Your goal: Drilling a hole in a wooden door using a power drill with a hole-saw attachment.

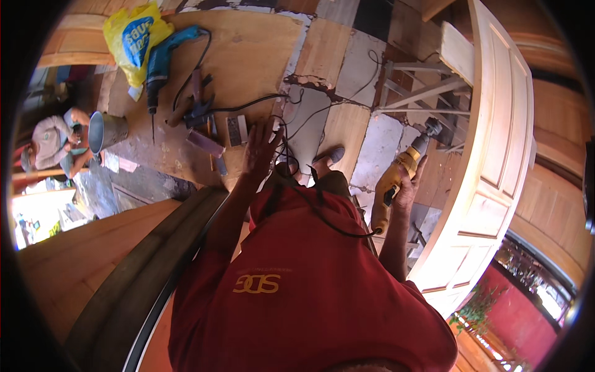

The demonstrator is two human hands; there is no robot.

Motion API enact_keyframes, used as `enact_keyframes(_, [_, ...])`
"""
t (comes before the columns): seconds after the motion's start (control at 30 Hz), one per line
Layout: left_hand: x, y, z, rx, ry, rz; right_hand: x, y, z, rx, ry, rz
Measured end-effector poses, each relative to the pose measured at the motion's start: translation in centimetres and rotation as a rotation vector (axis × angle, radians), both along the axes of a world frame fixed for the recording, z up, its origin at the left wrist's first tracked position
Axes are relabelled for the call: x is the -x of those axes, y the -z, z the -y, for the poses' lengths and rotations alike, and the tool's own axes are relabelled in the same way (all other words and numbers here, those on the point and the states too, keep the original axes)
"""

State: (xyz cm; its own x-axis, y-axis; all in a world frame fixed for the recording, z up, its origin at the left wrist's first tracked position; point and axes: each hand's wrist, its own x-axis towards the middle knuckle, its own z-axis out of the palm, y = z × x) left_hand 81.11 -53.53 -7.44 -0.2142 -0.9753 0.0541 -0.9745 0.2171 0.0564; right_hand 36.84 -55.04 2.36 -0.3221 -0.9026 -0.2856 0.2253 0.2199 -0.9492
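My right hand (406, 189) grips a yellow corded power tool (405, 162) with a metal head, held upright in the picture beside a pale panelled door (493, 155). My left hand (261, 144) lies with fingers apart on the edge of a plywood worktop (257, 53), by a small dark and grey block (236, 130) and loops of black cable. Left of it are a long brownish bar (206, 142) and a tangle of hand tools (199, 105). A teal drill (160, 65) with a long bit lies farther back, next to a yellow plastic bag (135, 40).
A grey metal stand (421, 102) is beside the door. My feet (325, 160) are on a patchwork floor. At far left a crouching person (52, 139) is beside a grey bucket (106, 131). Long dark timber (142, 279) runs along my left side.
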Motion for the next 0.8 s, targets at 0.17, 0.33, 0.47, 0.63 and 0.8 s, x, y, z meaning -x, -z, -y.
enact_keyframes(0.17, [-0.4,-0.3,1.5,0.003,0.050,-0.105,-0.2,-3.2,1.0,0.044,0.011,0.029])
enact_keyframes(0.33, [0.4,-6.2,2.6,-0.016,-0.004,-0.185,2.2,-8.4,2.9,0.112,0.121,0.028])
enact_keyframes(0.47, [3.0,-13.1,3.3,0.153,-0.111,-0.376,6.6,-12.2,3.7,0.269,0.183,-0.058])
enact_keyframes(0.63, [7.8,-20.7,6.1,0.204,-0.201,-0.497,12.6,-15.0,2.4,0.309,0.340,-0.205])
enact_keyframes(0.8, [10.6,-24.5,12.1,0.294,-0.178,-0.489,16.9,-15.0,1.6,0.390,0.444,-0.240])
